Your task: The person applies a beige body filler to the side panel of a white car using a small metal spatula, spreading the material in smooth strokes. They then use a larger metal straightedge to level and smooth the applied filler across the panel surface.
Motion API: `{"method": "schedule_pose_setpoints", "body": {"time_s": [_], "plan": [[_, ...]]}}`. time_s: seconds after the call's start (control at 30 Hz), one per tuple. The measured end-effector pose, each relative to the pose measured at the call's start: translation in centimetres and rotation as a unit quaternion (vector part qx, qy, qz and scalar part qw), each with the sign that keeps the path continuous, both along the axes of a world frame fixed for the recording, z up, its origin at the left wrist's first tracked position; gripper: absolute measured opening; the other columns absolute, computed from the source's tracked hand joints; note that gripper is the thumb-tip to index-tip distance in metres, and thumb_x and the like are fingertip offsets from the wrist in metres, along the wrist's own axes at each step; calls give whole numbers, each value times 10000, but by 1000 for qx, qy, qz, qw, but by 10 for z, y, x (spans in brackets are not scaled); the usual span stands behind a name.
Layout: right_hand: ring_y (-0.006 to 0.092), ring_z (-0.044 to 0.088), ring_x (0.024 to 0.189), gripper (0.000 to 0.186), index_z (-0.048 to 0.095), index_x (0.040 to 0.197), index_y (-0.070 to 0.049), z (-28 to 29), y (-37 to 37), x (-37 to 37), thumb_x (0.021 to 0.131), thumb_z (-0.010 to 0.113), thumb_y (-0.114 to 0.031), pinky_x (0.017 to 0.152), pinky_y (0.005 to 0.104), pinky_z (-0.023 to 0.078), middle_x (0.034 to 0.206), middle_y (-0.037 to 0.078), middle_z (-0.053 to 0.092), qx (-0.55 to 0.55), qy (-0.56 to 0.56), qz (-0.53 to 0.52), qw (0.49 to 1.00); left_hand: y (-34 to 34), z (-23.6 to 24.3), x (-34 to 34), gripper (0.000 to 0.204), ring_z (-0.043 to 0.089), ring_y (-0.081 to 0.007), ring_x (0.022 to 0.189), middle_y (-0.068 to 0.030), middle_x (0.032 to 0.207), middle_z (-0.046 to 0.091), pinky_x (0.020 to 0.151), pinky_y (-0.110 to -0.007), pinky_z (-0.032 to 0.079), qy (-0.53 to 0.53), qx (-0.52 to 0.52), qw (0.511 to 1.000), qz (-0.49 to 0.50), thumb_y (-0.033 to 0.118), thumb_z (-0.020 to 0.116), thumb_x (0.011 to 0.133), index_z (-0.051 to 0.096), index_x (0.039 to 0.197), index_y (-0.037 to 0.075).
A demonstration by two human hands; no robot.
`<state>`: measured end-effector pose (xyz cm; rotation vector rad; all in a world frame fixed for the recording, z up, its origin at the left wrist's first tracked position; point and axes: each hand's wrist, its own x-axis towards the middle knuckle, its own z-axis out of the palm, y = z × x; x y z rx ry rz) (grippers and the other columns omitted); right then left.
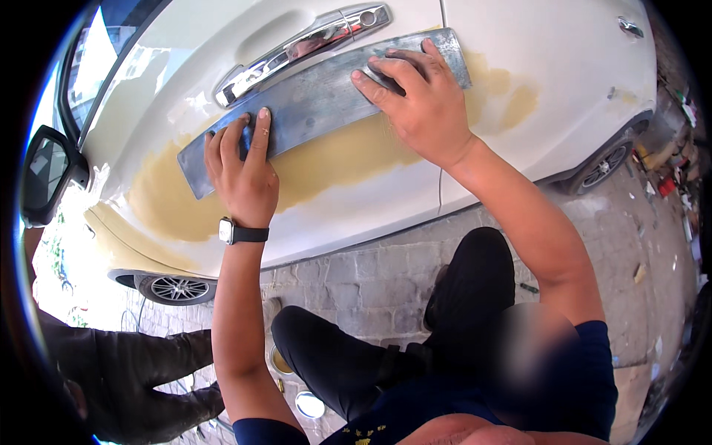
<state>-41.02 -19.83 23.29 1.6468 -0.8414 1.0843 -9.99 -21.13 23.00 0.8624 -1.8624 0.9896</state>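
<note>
A long, flat grey sanding board [319,107] lies slantwise against the side of a white car [519,133], just below a chrome door handle [300,52]. Smooth tan filler [337,163] shows on the door panel beneath and around the board. My left hand [243,167], with a watch on its wrist, grips the board near its left end. Toward the right end, my right hand [423,104] holds the same board, thumb pointing left. Dark shapes show under the fingers of both hands; the palms hide most of them. The board's working face is hidden against the door.
A side mirror [48,174] juts out at the left. Below it, another person's dark trousers [141,371] come close to my left arm. An open tin [282,361] and a white round lid or container [310,405] sit on the paving by my knee. Scattered litter [671,178] lies far right.
</note>
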Motion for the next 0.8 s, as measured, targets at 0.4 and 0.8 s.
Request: {"method": "schedule_pose_setpoints", "body": {"time_s": [0.4,0.8], "plan": [[258,718,1101,421,823,1238,-274,10,10,0,867,746,-93,1106,575,536,1204,-11,721,-2,3,-25,1000,-3,1,-4,670,608,-347,1237,-102,1352,665,1193,-604,419,-2,-1,1000,-5,-85,636,824,750,1414,213],[293,680,1196,609,777,1340,-239,2,8,1,812,701,55,1159,568,493,1283,36,699,47,0,-23,999,-4,-9,35,567,613,-342,1228,-92,1299,671,1173,-563,422,39,-30,998,38,-24,682,851,784,1337,249]]}}
